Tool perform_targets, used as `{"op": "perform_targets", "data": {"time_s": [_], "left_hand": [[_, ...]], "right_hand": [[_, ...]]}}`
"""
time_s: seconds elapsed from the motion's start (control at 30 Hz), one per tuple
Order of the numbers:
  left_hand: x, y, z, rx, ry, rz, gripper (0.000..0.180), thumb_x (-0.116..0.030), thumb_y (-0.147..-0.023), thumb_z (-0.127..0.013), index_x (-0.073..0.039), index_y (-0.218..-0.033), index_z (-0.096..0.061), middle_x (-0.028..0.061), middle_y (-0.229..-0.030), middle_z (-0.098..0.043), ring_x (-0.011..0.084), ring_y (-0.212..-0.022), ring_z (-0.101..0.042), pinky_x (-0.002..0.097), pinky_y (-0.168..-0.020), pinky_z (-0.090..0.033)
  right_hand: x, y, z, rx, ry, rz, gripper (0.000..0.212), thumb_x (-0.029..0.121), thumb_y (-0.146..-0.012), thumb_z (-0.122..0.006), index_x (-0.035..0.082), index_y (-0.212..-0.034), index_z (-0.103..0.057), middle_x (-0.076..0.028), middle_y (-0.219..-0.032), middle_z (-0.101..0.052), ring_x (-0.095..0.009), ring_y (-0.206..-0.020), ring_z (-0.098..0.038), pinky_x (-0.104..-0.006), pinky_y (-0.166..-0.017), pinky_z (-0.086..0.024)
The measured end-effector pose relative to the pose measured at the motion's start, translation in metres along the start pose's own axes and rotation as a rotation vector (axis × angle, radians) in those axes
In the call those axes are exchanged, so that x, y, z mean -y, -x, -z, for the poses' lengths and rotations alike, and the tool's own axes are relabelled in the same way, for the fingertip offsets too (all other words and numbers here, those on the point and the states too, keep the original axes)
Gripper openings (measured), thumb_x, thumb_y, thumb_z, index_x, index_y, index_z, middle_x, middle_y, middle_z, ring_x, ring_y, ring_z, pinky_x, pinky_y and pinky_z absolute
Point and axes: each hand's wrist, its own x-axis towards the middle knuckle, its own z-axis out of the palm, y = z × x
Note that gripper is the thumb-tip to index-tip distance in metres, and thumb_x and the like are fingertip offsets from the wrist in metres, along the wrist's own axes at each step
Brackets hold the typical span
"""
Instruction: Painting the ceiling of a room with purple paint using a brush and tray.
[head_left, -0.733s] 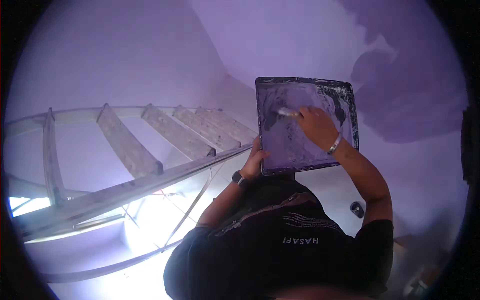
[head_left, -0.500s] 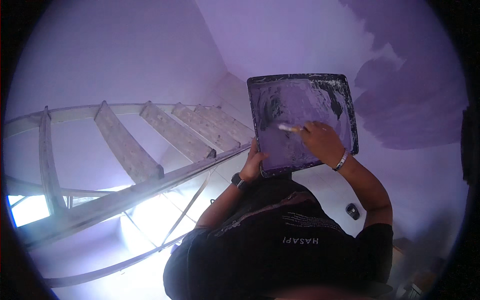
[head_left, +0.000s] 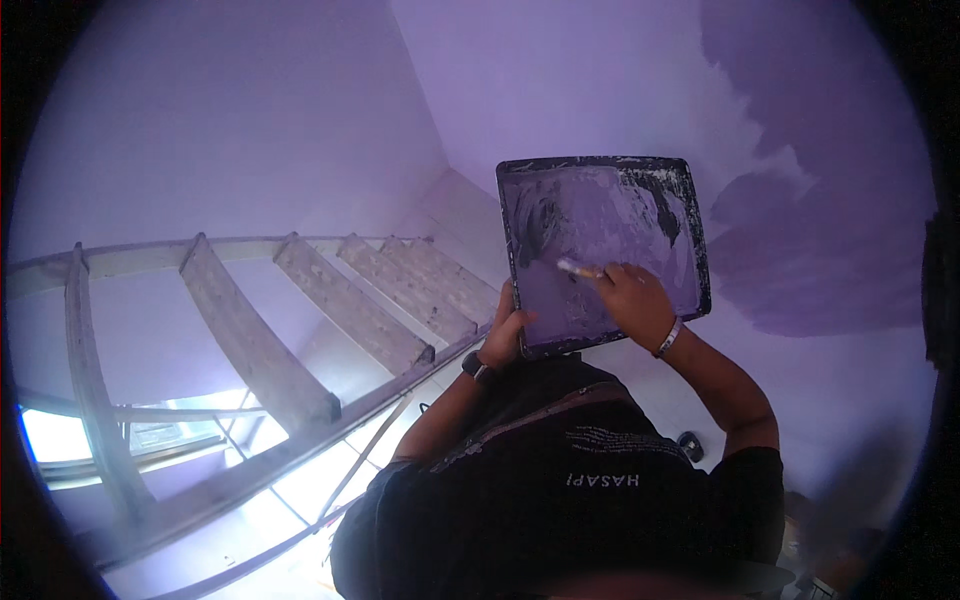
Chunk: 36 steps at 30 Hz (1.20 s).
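Note:
A black paint tray (head_left: 705,262) smeared with purple paint is held up in front of me. My left hand (head_left: 503,330) grips its near left corner, the thumb over the rim and the other fingers out of sight beneath. In my right hand (head_left: 637,305) is a paintbrush (head_left: 582,269), held by its handle over the tray. Its bristle end points left, at the purple paint (head_left: 545,290) in the tray's left part. Whether the bristles touch the paint, I cannot tell.
To the left stands a wooden ladder (head_left: 260,340) with broad, paint-spotted steps. On the right, the pale wall carries a darker purple painted patch (head_left: 830,230). A dark shoe (head_left: 690,446) shows on the floor by my right elbow. Blurred objects (head_left: 830,560) lie at the lower right.
My right hand and the brush have shifted slightly down and right over the tray. The ladder and wall sit differently in view as my head has moved. Both grips are unchanged.

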Motion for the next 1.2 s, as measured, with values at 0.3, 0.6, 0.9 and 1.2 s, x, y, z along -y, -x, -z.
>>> {"op": "perform_targets", "data": {"time_s": [0.3, 0.6, 0.9, 1.2], "left_hand": [[-0.071, -0.043, 0.149, 0.060, 0.134, 0.102, 0.067, -0.008, -0.073, -0.047, -0.006, -0.136, -0.021, 0.0110, -0.126, -0.038, 0.0205, -0.116, -0.038, 0.0309, -0.096, -0.033], [-0.034, -0.037, 0.163, 0.007, 0.076, 0.162, 0.060, -0.017, -0.076, -0.054, -0.001, -0.130, -0.032, 0.0104, -0.125, -0.041, 0.0213, -0.114, -0.041, 0.0328, -0.095, -0.034], [-0.027, 0.006, 0.027, -0.164, 0.168, 0.171, 0.065, -0.037, -0.072, -0.056, -0.005, -0.125, -0.041, 0.0102, -0.120, -0.050, 0.0291, -0.108, -0.049, 0.0419, -0.092, -0.040], [0.021, 0.060, -0.121, -0.182, 0.095, 0.116, 0.066, -0.036, -0.068, -0.056, -0.003, -0.124, -0.041, 0.0108, -0.121, -0.047, 0.0294, -0.110, -0.047, 0.0415, -0.092, -0.037]], "right_hand": [[0.066, -0.130, -0.047, 0.021, -0.419, -0.292, 0.018, 0.013, -0.084, -0.054, 0.003, -0.096, -0.061, -0.007, -0.067, -0.054, -0.022, -0.056, -0.052, -0.0330, -0.052, -0.041], [0.044, -0.070, 0.003, 0.147, -1.754, -1.101, 0.019, 0.020, -0.090, -0.051, 0.003, -0.095, -0.057, 0.004, -0.065, -0.045, -0.005, -0.050, -0.035, -0.0219, -0.046, -0.030], [-0.054, 0.076, 0.125, -0.643, -1.762, -1.111, 0.023, 0.026, -0.090, -0.050, 0.004, -0.095, -0.053, 0.002, -0.057, -0.041, -0.007, -0.045, -0.035, -0.0219, -0.043, -0.027], [-0.124, 0.275, 0.271, -0.921, -1.499, -1.274, 0.023, 0.027, -0.088, -0.052, 0.005, -0.085, -0.057, 0.001, -0.052, -0.040, -0.008, -0.042, -0.033, -0.0246, -0.039, -0.025]]}}
